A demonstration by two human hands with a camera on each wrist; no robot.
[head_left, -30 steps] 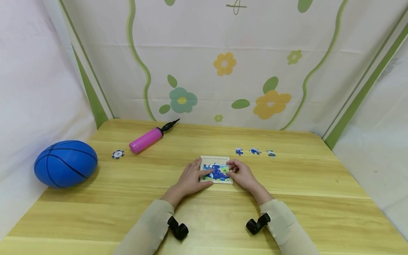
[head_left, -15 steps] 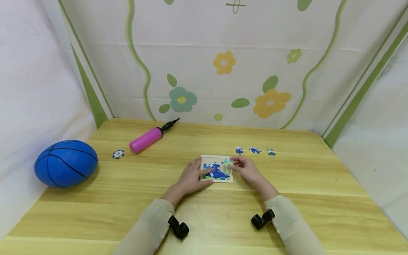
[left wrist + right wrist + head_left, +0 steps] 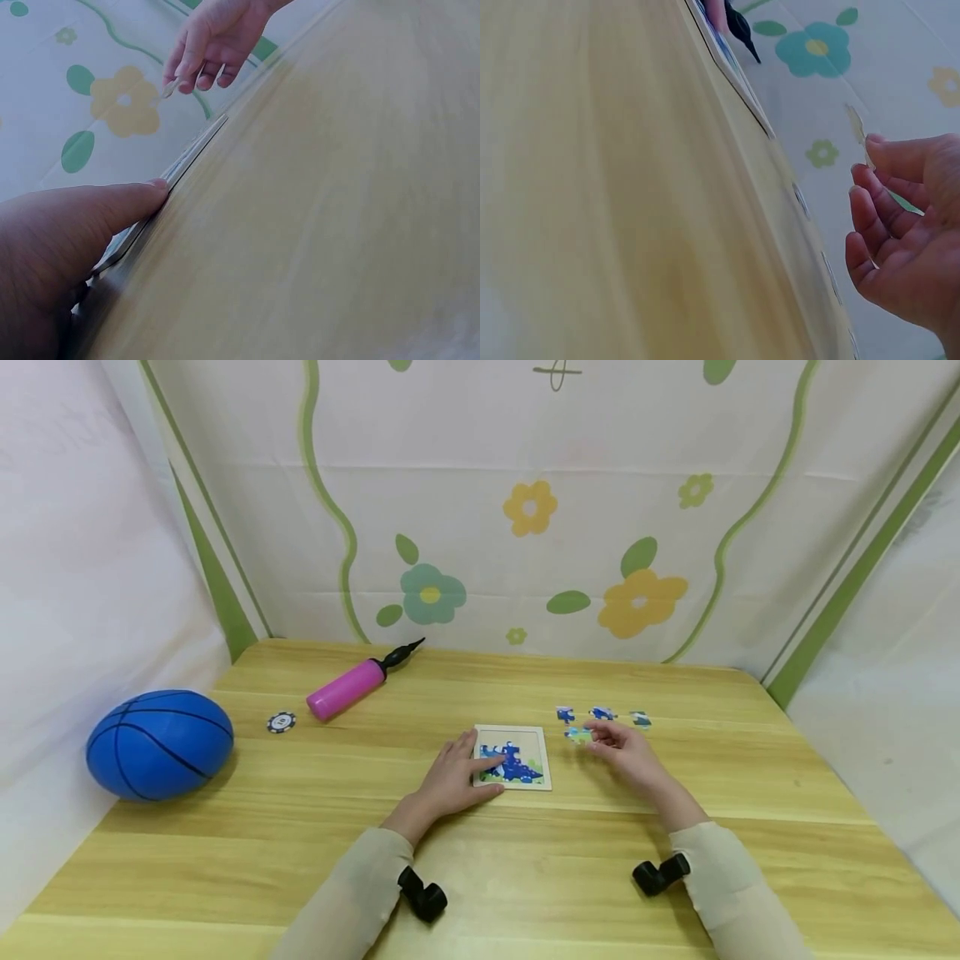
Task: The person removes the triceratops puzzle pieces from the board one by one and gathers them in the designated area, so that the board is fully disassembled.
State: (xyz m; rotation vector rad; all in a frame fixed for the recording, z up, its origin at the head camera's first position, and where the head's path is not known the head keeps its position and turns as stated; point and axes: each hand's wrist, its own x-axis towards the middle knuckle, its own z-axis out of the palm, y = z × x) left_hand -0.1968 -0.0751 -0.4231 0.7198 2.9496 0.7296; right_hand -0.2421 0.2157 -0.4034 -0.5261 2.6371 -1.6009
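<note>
My left hand (image 3: pixel 450 778) rests on a small square jigsaw tray (image 3: pixel 547 758). Its index finger lies across a blue dinosaur picture, and the thumb touches the near edge, as the left wrist view also shows. Part of the tray's upper and right area is bare. To the right of the tray, my right hand (image 3: pixel 628 753) pinches a light blue and green jigsaw piece (image 3: pixel 578 735) between thumb and index finger. In the right wrist view that piece (image 3: pixel 856 124) is held above the table, its other fingers loosely curled.
Three loose jigsaw pieces lie in a row behind the right hand: left piece (image 3: pixel 566 716), middle piece (image 3: pixel 602 714), right piece (image 3: pixel 640 719). A pink hand pump (image 3: pixel 348 688), a poker chip (image 3: pixel 281 722) and a blue ball (image 3: pixel 160 745) stand on the left of the table (image 3: pixel 525 868).
My right hand has lifted the blue and green piece out of the tray's right side and carried it right, near the loose pieces. The left hand has stayed on the tray.
</note>
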